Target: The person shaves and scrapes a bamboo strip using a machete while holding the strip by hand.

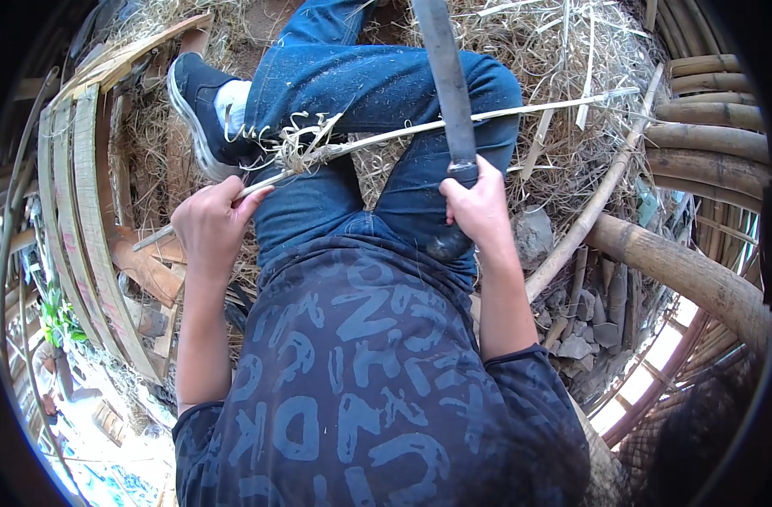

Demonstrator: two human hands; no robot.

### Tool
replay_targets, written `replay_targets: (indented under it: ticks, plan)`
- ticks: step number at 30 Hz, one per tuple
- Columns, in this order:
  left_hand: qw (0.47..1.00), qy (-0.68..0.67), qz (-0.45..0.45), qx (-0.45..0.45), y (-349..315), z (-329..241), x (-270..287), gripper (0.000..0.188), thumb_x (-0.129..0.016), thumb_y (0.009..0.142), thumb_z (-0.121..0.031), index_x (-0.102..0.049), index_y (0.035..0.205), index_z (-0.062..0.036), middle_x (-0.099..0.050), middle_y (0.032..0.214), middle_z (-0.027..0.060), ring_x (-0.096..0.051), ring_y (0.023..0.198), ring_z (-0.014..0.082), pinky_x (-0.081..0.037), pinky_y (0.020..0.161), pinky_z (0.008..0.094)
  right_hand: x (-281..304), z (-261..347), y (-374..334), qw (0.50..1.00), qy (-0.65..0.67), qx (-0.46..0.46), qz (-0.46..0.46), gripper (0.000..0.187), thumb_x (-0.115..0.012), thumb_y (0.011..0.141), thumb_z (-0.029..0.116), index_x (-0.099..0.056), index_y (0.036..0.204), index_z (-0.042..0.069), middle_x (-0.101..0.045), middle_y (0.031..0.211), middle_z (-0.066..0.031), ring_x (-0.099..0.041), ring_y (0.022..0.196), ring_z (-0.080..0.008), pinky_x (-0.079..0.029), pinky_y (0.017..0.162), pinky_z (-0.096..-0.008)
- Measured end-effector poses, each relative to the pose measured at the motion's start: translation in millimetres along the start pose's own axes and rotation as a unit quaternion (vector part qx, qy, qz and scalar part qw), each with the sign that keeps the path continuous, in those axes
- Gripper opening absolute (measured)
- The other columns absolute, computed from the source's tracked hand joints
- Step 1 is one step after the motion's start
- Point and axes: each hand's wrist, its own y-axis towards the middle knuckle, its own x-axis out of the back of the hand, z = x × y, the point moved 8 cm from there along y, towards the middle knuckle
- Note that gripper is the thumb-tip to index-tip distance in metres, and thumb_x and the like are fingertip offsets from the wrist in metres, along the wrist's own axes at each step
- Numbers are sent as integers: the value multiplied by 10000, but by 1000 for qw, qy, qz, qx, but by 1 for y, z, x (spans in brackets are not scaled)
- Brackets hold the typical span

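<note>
My left hand (pixel 213 221) is closed round the near end of a long, thin pale stick (pixel 386 137), which slants up to the right across my thighs. Partway along the stick hangs a tuft of curled shavings (pixel 300 145). In my right hand (pixel 479 203) is a machete (pixel 448 80), gripped by its dark handle. Its long grey blade points away from me and crosses the stick above my right knee. Whether blade and stick touch, I cannot tell.
Dry straw and shavings (pixel 589 51) cover the ground ahead. A slatted wooden crate (pixel 86 211) stands at the left. Thick bamboo poles (pixel 682 262) run along the right, beside broken stones (pixel 593 325). My bent leg in jeans (pixel 352 89) lies across the front.
</note>
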Motion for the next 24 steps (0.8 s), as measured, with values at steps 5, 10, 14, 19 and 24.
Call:
replay_targets:
  ticks: [5,10,14,19,24]
  plan:
    - [1000,-20,6,5,1,-6,-2,480,-718,800,-478,-524,619,-78,-532,549,85,-540,511,291,-375,480,389,-6,-5,-1,999,30,-7,-24,97,-593,782,21,-540,856,-12,-568,600,-36,-545,444,-107,-460,414,-274]
    - [999,-15,24,40,-2,4,-4,491,-718,802,-487,-531,624,-68,-517,542,101,-517,495,306,-361,481,400,-2,-1,-3,1000,3,-25,6,147,-595,780,25,-558,911,-27,-576,604,-37,-549,446,-108,-465,421,-282]
    - [999,-27,15,34,1,-5,-5,488,-715,797,-494,-534,618,-78,-542,548,88,-538,499,297,-372,476,395,0,-5,-4,999,27,-30,-23,121,-588,789,15,-544,890,-35,-574,623,-44,-553,450,-110,-471,417,-276]
    - [999,-6,28,33,-2,0,-7,475,-711,809,-485,-541,619,-84,-544,545,83,-552,508,292,-383,480,385,-17,-5,-11,998,38,-37,38,148,-590,777,7,-544,915,-23,-570,630,-40,-550,447,-108,-462,419,-276]
    - [999,-30,10,23,9,-16,-3,473,-702,819,-487,-553,638,-76,-544,558,93,-555,519,300,-381,483,397,-12,-5,-17,999,38,-30,6,140,-593,773,13,-541,899,-17,-573,630,-38,-537,442,-102,-460,415,-275]
